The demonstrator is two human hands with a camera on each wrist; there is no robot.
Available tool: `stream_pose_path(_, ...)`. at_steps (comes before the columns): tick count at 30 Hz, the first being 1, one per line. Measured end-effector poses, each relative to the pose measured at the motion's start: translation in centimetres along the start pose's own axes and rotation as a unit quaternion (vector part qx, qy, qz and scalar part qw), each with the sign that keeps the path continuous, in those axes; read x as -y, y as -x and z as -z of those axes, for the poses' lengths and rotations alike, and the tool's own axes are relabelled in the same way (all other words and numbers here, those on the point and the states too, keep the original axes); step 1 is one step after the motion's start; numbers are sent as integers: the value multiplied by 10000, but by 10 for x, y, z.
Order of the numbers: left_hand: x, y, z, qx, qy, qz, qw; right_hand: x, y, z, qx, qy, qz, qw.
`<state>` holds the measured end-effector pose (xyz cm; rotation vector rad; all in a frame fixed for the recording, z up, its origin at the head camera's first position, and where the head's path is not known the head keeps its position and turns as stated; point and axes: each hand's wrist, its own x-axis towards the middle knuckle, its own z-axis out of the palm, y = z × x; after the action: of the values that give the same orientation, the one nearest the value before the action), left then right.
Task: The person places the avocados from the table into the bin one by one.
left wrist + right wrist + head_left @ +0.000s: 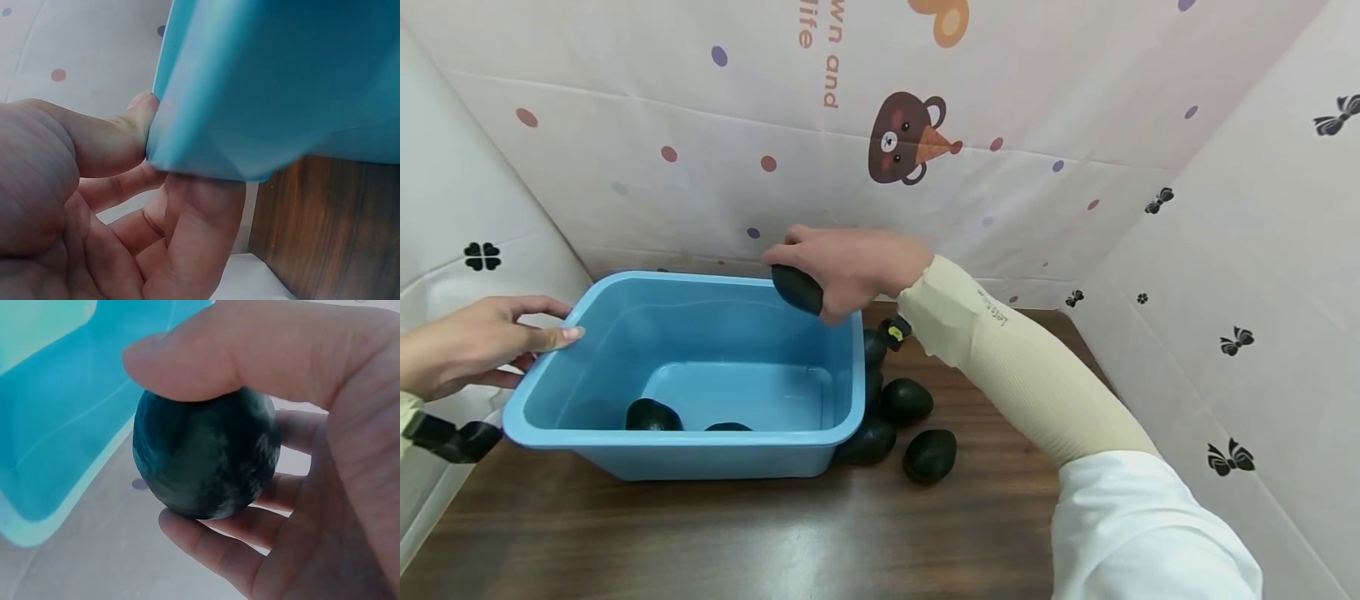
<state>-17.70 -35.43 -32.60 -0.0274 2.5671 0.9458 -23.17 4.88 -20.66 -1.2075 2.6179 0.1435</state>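
A dark green avocado (797, 289) is gripped in my right hand (857, 265), above the back right corner of a blue plastic tub (685, 437). The right wrist view shows thumb and fingers curled round the avocado (206, 456), with the tub's rim beside it. My left hand (482, 346) holds the tub's left rim, thumb on top and fingers beneath; the left wrist view shows this pinch on the rim (187, 150) up close. Inside the tub lie two avocados, one at the front left (653, 415) and another (728, 427) mostly hidden by the front wall.
Several avocados lie on the wooden table (737, 542) at the tub's right side, the nearest avocado (930, 457) a little apart from the tub. Some are partly hidden by its wall. A white printed sheet (820, 183) hangs behind, with more white sheeting on both sides.
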Motion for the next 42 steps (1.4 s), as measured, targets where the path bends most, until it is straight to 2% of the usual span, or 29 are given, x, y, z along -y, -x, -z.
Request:
stream_pose_path(6, 5, -4, 2, -37, 10, 23, 10000, 11, -16, -3, -43, 144, 88, 9998)
stream_pose_path(13, 8, -3, 2, 75, 51, 78, 9999, 26, -34, -4, -21, 105, 299, 9995)
stream_pose_path(21, 6, -4, 1, -4, 62, 17, 10000, 40, -47, 1, -88, 325, 462, 9984)
stream_pose_path(38, -2, 1, 3, -131, -86, 7, 9999, 72, -73, 15, -143, 353, 601, 9975)
stream_pose_path(42, -1, 0, 3, -52, -79, 52, 9999, 79, -78, 19, -119, 320, 590, 9977)
